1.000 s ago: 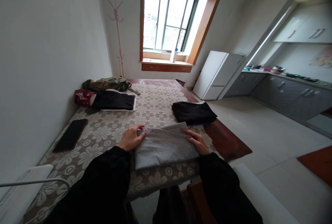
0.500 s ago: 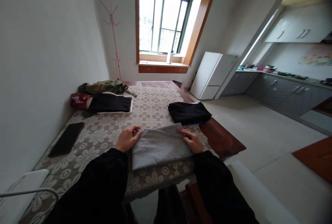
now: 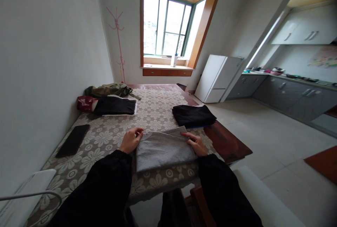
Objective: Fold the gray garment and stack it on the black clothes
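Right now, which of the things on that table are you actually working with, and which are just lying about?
In hand:
grey folded cloth, left hand at its left edge, right hand on its right edge.

Lying about:
black folded cloth
black cloth on white
green garment
red pouch
dark phone
lace tablecloth

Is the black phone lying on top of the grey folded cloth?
No, the black phone lies on the tablecloth near the wall, well apart from the grey folded cloth.

Both hands, left (image 3: 131, 140) and right (image 3: 195, 144), rest on a folded grey cloth (image 3: 163, 148).
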Motion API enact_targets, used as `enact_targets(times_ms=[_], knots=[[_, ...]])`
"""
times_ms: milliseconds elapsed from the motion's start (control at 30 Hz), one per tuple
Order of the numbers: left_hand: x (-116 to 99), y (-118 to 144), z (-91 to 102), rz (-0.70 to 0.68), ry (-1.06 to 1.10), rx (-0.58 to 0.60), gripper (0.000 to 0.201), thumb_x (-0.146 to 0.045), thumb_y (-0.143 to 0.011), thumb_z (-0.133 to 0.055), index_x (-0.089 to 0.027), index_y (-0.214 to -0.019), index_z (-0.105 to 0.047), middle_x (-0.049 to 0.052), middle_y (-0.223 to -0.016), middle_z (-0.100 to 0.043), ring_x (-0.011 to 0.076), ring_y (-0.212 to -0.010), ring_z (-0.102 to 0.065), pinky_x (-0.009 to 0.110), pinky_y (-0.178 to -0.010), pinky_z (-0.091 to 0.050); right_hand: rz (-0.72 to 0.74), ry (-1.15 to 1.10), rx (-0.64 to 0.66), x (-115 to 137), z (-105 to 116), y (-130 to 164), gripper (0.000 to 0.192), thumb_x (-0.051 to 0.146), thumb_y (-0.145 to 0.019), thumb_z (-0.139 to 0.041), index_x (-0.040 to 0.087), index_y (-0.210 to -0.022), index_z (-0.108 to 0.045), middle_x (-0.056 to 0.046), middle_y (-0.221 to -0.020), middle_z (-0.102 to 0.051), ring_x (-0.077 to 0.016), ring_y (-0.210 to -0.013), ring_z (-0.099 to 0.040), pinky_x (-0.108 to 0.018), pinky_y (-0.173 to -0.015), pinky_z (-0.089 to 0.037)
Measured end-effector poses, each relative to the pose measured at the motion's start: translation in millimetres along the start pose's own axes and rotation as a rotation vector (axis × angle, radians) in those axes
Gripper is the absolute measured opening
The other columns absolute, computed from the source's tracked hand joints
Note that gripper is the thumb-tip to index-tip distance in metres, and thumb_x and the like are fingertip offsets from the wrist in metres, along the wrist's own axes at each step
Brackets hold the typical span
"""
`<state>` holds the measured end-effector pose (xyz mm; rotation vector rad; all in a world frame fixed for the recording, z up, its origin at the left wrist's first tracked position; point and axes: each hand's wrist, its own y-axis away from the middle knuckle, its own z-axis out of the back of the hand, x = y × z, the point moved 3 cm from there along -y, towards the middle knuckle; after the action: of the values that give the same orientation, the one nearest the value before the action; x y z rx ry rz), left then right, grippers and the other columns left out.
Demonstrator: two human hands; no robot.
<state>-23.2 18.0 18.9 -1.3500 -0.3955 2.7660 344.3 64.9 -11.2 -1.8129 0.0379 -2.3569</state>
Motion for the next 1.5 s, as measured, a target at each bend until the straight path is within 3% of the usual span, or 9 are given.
enact_targets(times_ms=[167,400,667,900,1500], knots=[[2.7,-0.3,0.4,0.014,0.026,-0.020,0.028,-0.031,-0.086,-0.055,-0.024,-0.105,-0.075,0.006,-0.100,-0.080,0.0238,-0.090,-0.072,0.036,-0.082,-0.054,0.014,0.041,-0.013,-1.0,0.4,-0.1,0.041,0.024,-0.067,-0.062,0.035,-0.100,-0.084,0.002,-0.128,-0.075,-0.0328,-0.133,-0.058,-0.048,-0.123,-0.034],[12.9,-4.6,2.8,0.032,0.076,-0.046,0.038,-0.013,-0.079,-0.046,-0.021,-0.104,-0.074,0.004,-0.099,-0.080,0.0201,-0.090,-0.072,0.034,-0.089,-0.053,0.038,0.205,0.022,-0.5,0.5,0.6,0.046,0.023,-0.072,-0.056,0.034,-0.110,-0.081,0.005,-0.132,-0.073,-0.0242,-0.133,-0.061,-0.038,-0.120,-0.041],[12.0,-3.2,7.6,0.084,-0.024,-0.049,0.027,-0.023,-0.091,-0.048,-0.024,-0.102,-0.073,0.003,-0.093,-0.079,0.0209,-0.088,-0.072,0.034,-0.086,-0.051,0.035,0.260,0.012,-2.5,1.4,-0.3,0.046,0.024,-0.075,-0.055,0.033,-0.112,-0.080,0.005,-0.133,-0.073,-0.0228,-0.132,-0.062,-0.037,-0.120,-0.040],[9.4,-3.3,8.6,0.116,-0.161,-0.014,0.024,-0.024,-0.091,-0.052,-0.026,-0.100,-0.074,0.004,-0.103,-0.079,0.0223,-0.092,-0.070,0.034,-0.084,-0.049,0.036,0.251,0.015,-1.3,0.8,0.0,0.046,0.023,-0.074,-0.055,0.032,-0.112,-0.080,0.004,-0.134,-0.072,-0.0227,-0.132,-0.062,-0.036,-0.118,-0.042],[10.6,-2.0,3.3,0.082,-0.287,0.010,0.016,-0.031,-0.095,-0.054,-0.026,-0.091,-0.069,0.005,-0.095,-0.076,0.0235,-0.098,-0.066,0.035,-0.086,-0.046,0.024,0.233,-0.011,-1.4,-0.4,-0.4,0.046,0.021,-0.071,-0.056,0.034,-0.107,-0.081,0.005,-0.129,-0.075,-0.0236,-0.131,-0.063,-0.038,-0.120,-0.041]])
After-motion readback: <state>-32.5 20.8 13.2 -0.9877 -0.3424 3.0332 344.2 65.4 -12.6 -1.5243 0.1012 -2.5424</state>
